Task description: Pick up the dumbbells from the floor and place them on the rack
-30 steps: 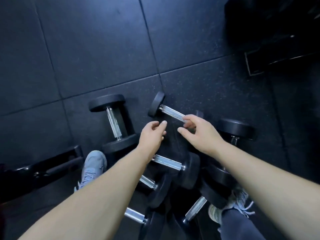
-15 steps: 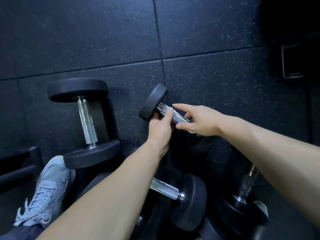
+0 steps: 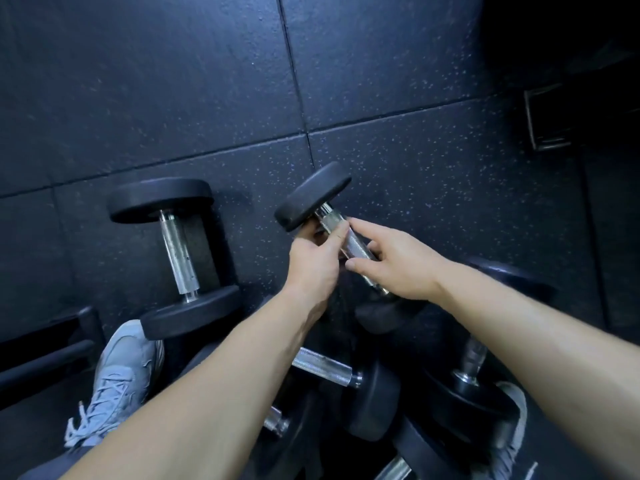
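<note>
— Near the middle of the frame, what have you got hold of?

— My left hand [image 3: 313, 268] is curled around the knurled chrome handle of a tilted dumbbell [image 3: 332, 216], just under its round black rubber head. My right hand [image 3: 394, 265] has its fingers on the same handle from the right, thumb below, not fully wrapped.

— And the lower head?

— Hidden behind my right wrist; I can't tell whether it touches the floor [image 3: 173, 81].

— What's the floor like?

— Dark rubber tiles, speckled, with straight seams.

— Anything crowding you?

— Left of centre lies a bigger dumbbell [image 3: 175, 251], smooth steel bar between thick black discs, its near head beside my grey laced shoe [image 3: 117, 379]. More dumbbells [image 3: 346, 379] are heaped under my forearms at lower centre and lower right. Black metal bars [image 3: 45, 355] sit at the left edge.
</note>
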### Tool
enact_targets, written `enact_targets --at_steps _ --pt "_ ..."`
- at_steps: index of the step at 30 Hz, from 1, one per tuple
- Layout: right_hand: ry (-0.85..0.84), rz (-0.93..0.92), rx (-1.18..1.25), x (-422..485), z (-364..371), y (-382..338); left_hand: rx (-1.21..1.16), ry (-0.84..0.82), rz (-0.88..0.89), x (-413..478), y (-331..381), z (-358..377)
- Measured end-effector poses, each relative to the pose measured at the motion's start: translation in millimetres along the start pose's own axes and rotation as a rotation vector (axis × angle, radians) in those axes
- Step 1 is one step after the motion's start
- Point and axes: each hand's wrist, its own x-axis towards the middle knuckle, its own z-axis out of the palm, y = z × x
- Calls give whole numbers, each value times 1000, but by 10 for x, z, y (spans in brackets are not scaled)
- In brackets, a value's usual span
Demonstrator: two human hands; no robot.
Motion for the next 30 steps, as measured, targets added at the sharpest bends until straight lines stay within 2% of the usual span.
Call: enact_targets --at_steps 9,15,18,21,24,30 --pt "430 90 350 -1679 -173 -841 413 -353 153 -1370 1139 412" --pt "604 168 565 -3199 -533 -1607 671 -605 260 -2624 1857 1031" --pt "749 141 667 -3973 -698 -1886 788 -714 296 -3309 2087 1453" --pt "898 129 762 -4775 -866 -2105 899 -843 342 -4008 2222 1916" --pt "1032 194 793 -5574 -1019 -2236 966 -981 400 -4711 2250 2416" --pt "1330 280 914 -7013 -1278 -2014 1036 -1229 441 -6002 1913 3529"
